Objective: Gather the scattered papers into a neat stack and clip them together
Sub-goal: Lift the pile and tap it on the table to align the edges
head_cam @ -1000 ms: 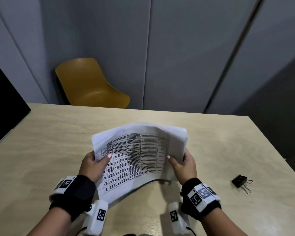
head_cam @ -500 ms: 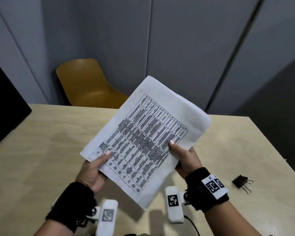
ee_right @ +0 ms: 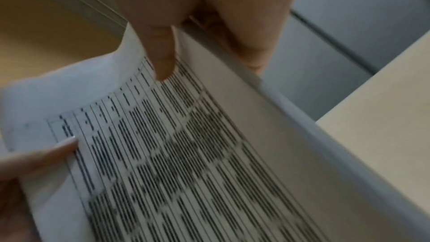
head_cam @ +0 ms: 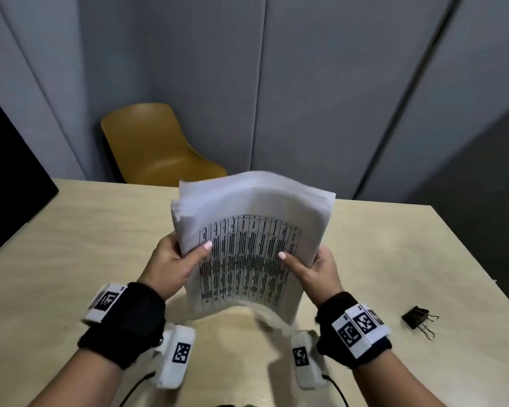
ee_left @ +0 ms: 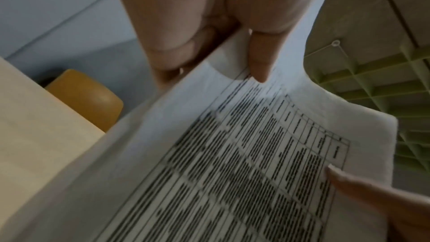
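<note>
A stack of white papers (head_cam: 249,245) with a printed table on the front sheet stands upright on its lower edge over the table, bowed toward me. My left hand (head_cam: 174,261) grips its left side, thumb on the front and fingers behind. My right hand (head_cam: 315,267) grips the right side the same way. The sheets' upper edges are slightly uneven. In the left wrist view my left hand (ee_left: 232,43) pinches the papers (ee_left: 232,163); in the right wrist view my right hand (ee_right: 190,34) pinches the papers (ee_right: 186,154). A black binder clip (head_cam: 417,318) lies on the table to the right.
The light wooden table (head_cam: 71,259) stretches around the papers. A yellow chair (head_cam: 156,148) stands behind the far edge. A black panel (head_cam: 9,160) sits at the left edge. Grey wall panels fill the background.
The stack was held tilted and raised half a second ago; now it is turned upright with its short edge down near the table, both hands gripping its sides.
</note>
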`<state>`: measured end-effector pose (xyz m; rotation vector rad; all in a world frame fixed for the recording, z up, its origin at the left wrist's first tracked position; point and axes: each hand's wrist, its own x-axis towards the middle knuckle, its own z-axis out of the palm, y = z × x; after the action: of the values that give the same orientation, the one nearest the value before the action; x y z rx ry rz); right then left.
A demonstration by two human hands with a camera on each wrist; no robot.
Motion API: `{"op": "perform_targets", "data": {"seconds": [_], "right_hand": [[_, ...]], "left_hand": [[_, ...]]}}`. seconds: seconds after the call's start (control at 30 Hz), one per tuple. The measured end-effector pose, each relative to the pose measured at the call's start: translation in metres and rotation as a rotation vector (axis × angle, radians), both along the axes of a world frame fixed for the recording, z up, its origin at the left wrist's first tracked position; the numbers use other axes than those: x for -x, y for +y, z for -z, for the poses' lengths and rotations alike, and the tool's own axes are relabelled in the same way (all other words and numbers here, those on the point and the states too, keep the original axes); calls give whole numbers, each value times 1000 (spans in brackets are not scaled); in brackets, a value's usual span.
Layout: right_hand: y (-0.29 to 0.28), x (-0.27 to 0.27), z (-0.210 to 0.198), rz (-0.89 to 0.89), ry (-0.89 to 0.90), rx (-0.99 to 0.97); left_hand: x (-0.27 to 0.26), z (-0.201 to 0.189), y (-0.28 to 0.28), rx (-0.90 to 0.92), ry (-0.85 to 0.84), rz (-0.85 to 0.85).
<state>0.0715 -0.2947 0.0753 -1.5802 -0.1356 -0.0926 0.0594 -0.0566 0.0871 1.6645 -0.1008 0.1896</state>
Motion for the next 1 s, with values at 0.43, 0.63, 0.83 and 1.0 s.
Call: {"op": "perform_targets", "data": {"seconds": [0.43,0.63,0.83,1.0], "right_hand": [[-5,-6,-2,178,-134,-95],[-1,6,-13,306,-310,66],[0,6,-27,318,-507,350],[-13,4,-31,241,-520,313]], "left_hand": [[-2,3,-15,-40,-110,-149],[8,-12,-21,-235,-296,-240],[7,-24,-21,-546,-413,-260],[10,-37,-9,-616,-428,-216]]}}
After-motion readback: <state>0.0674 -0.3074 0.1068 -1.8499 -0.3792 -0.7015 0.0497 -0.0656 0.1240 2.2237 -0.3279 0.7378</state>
